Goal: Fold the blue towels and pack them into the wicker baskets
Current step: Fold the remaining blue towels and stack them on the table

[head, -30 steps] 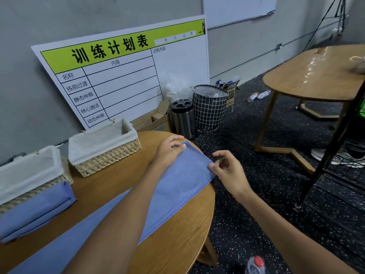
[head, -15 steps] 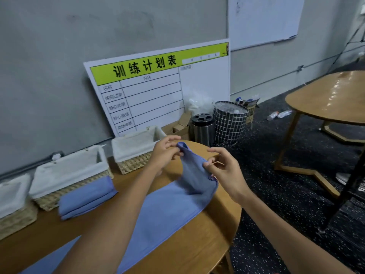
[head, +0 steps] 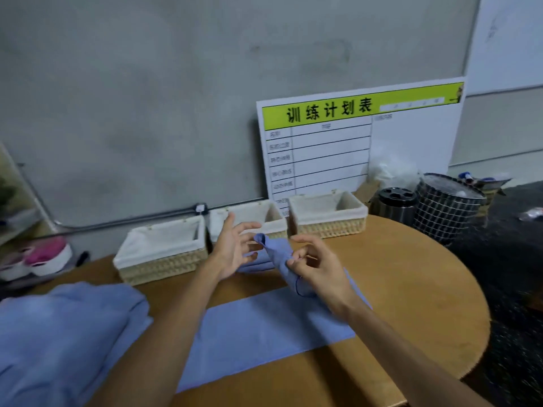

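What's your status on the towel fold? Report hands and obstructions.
Right hand pinching lifted end of blue towel. Left hand open beside it. Three wicker baskets look empty. Towel pile at left, clear of fold.

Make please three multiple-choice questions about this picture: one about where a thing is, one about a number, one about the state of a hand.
1. Where does the long blue towel lie?
A. In a basket
B. On the wooden table, its far end lifted
C. On the floor

2. How many wicker baskets stand along the table's back edge?
A. One
B. Two
C. Three

3. What is the right hand doing?
A. Pinching the towel's lifted end
B. Resting flat on the table
C. Holding a basket

Answers:
1. B: the towel stretches across the tabletop and its far end rises between the hands.
2. C: the left basket, middle basket and right basket stand in a row.
3. A: its fingers curl round the bunched cloth, while the left hand has spread fingers beside it.
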Motion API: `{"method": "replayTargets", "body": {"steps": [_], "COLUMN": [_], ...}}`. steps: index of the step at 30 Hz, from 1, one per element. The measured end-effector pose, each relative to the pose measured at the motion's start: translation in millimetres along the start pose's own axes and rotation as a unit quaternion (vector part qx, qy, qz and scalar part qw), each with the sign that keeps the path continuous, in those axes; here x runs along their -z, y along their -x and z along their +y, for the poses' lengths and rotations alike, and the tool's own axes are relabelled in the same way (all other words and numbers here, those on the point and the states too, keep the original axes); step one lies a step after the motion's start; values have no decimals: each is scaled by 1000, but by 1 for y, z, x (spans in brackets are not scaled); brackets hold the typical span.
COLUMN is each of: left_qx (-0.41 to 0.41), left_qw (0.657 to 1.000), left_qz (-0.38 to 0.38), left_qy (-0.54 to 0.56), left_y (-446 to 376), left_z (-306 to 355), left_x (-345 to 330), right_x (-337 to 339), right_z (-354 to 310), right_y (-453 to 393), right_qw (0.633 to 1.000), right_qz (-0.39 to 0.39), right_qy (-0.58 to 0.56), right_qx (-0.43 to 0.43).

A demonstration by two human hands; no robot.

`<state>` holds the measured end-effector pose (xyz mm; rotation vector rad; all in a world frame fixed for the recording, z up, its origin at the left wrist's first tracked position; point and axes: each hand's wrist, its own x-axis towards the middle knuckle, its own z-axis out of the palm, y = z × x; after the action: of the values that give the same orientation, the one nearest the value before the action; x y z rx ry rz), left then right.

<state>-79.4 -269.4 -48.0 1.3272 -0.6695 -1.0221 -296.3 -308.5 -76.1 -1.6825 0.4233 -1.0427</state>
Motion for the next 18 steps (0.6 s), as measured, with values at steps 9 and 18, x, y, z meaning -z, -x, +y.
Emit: {"method": "replayTargets", "body": {"steps": [9,18], "left_qx": [26,43], "left_qw": [990,981], "left_qz": [73,86], "left_qy": [-120,-168], "left_y": [45,59], "left_z": [13,-7], "left_x": [92,138], "right_x": [-100,-146], "right_z": [-4,16], "right_y": [10,28], "right_qw": [997,993], "right_qz": [-78,-118], "right_qy": [-1,-10], "right_qx": [10,-23]}}
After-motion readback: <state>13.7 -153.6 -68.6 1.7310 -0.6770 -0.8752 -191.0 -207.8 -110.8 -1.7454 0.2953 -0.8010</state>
